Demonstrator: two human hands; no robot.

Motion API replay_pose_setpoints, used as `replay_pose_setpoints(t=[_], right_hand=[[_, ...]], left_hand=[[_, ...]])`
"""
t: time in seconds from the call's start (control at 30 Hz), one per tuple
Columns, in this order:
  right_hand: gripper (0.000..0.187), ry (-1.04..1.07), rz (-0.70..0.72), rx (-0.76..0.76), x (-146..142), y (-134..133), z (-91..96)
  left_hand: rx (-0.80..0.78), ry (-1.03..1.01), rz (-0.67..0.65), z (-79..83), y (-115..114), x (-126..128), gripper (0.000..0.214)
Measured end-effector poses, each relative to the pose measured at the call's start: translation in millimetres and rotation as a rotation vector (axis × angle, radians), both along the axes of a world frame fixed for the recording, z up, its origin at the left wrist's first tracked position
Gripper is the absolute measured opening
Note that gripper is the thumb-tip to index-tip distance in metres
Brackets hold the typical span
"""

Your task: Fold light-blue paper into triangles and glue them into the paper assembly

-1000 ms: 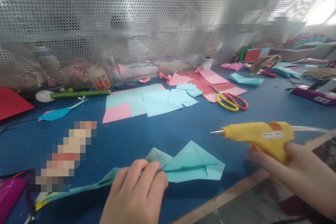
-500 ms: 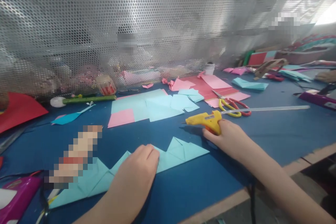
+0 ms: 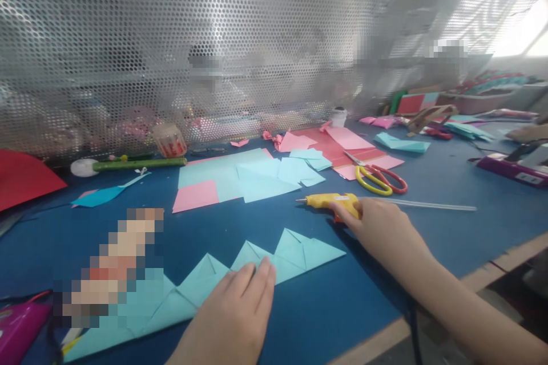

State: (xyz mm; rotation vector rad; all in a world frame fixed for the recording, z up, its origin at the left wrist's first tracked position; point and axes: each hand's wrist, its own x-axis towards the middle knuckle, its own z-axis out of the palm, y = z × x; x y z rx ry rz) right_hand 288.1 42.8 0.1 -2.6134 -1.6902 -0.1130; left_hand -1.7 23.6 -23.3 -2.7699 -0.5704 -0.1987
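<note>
Clearly biggest, upright beyond the strip [image 3: 199, 288]: mesh [image 3: 257, 23]. Beneath the strip, blue table [image 3: 440, 262]. Next in size, the strip itself, pale blue and peaked, lying flat on the table under the left hand [image 3: 231, 316]. Farther off than the strip, pale-blue sheets [image 3: 208, 171], with red paper [image 3: 334, 151] beyond its right half. On the strip's right half, left fingers close together, laid on top. Just past its right tip, right hand [image 3: 381, 225] clamped on the gun [image 3: 336, 200], thumb along the side, other fingers hidden. Beyond the strip's right peak, that gun, nozzle pointing left; cannot tell whether touching the table. Farther out from the same tip, scissors [image 3: 383, 178]. Beyond the strip's left half, jar [image 3: 170, 141].
</note>
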Motion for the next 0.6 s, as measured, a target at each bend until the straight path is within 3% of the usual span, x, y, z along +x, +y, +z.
replay_pose_setpoints(t=[0.17,0.27,0.43,0.5,0.6], right_hand=[[0.037,-0.049,0.152,0.233,5,-9,-4.9],[0.032,-0.024,0.418,0.381,-6,-21,-5.6],[0.041,0.032,0.895,0.439,-45,-44,-6.4],[0.038,0.020,1.007,0.454,-56,-48,-8.8],[0.034,0.041,1.047,0.455,-63,-47,-15.1]], left_hand=[[-0.018,-0.075,0.015,2.9,8,2,0.044],[-0.019,-0.099,-0.018,6.2,12,1,0.045],[0.001,-0.115,-0.052,5.8,15,0,0.050],[0.000,-0.108,-0.050,4.6,15,0,0.050],[-0.003,-0.091,-0.051,4.0,16,-1,0.046]])
